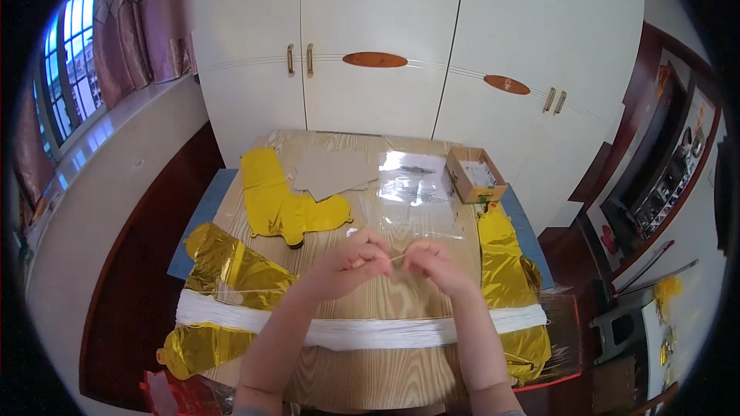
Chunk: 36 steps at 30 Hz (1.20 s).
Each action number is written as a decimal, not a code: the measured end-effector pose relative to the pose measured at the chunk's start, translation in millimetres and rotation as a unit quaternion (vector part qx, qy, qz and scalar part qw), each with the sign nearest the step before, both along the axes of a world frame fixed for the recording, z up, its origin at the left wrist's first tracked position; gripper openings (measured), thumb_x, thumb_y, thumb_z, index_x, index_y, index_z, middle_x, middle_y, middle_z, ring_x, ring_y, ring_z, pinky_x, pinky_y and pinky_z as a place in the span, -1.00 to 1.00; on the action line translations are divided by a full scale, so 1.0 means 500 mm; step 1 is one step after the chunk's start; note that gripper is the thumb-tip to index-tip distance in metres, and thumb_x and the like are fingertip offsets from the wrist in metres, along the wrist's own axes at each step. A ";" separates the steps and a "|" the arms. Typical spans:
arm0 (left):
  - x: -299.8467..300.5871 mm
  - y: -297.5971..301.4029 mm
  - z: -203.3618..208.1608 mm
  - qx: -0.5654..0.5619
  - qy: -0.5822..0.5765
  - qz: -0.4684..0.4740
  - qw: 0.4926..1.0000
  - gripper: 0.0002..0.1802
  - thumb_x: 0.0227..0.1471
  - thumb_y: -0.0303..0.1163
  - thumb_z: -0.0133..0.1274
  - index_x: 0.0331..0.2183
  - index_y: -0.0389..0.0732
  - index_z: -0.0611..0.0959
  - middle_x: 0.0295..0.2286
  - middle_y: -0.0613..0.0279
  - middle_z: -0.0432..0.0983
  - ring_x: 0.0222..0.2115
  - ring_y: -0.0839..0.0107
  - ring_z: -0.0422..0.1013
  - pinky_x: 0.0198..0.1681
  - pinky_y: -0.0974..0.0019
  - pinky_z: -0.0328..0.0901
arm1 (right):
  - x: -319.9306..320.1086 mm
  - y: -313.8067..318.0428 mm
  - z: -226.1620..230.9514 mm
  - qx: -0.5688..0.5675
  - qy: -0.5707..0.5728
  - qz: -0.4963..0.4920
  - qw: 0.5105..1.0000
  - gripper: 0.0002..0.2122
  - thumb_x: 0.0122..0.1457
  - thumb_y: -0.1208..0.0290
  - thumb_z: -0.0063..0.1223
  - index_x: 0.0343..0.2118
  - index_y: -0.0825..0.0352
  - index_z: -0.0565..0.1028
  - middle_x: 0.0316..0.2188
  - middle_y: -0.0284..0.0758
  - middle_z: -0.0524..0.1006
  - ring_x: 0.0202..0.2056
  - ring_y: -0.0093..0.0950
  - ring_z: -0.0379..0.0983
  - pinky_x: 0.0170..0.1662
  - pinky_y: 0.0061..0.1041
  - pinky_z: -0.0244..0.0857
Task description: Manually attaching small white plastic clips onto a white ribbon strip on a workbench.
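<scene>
Above the middle of the wooden table, my left hand and my right hand are close together, fingertips pinched. A thin pale strand runs taut across the small gap between them. Below my wrists, a long bundle of white string stretches across the table from side to side, passing over gold foil balloons. One flat foil balloon lies at the far left, another nearer on the left. At the right, a further gold foil balloon lies by the edge.
Grey-brown card sheets lie at the back of the table. Beside them is a clear plastic bag, then an open cardboard box with pale contents. White cupboard doors stand behind. Red-edged clear packaging sits at the right edge.
</scene>
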<state>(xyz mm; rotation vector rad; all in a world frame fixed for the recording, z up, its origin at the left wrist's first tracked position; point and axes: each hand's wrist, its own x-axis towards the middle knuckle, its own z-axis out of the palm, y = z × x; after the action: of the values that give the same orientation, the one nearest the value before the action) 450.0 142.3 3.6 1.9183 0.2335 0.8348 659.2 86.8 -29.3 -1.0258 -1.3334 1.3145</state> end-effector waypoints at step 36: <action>-0.004 -0.008 0.018 0.185 0.051 0.204 0.960 -0.87 -0.08 -0.47 -0.03 -0.47 -0.33 0.56 -0.49 0.26 0.48 -0.39 0.48 0.35 -0.36 0.40 0.23 | -0.052 -0.045 0.066 0.206 -0.300 -0.019 0.931 -0.83 0.10 0.35 -0.10 -0.39 0.34 0.47 -0.59 -0.25 0.46 -0.57 -0.45 0.36 -0.48 -0.56 0.21</action>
<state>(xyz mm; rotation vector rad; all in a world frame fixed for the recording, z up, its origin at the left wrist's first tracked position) 447.8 138.5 12.6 2.3096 0.5849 1.1107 633.0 64.4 3.9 -1.1855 -1.9313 0.6487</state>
